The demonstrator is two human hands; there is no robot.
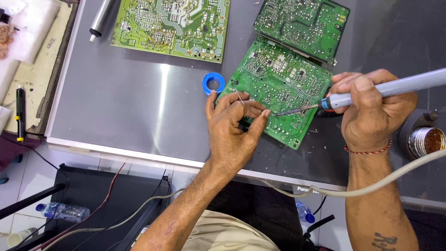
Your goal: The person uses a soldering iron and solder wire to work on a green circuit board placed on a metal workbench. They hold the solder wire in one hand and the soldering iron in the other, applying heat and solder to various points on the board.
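On the grey tabletop (130, 102), three boards lie solder-side up toward the far edge; the nearest board (278, 88) sits mid-tabletop, within easy reach. The right hand (374, 114) is wrapped around the iron (385, 88), its tip low on the board. The left hand (234, 125) pinches solder wire (241, 98) beside that tip, feeding the joint. The blue spool (213, 83) waits just beside it.

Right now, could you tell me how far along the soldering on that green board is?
Done: the green circuit board lies solder-side up on the grey worktop. In hand: the right hand holds the grey-handled soldering iron, tip on the board; the left hand feeds thin solder wire. Finished joints cannot be told.
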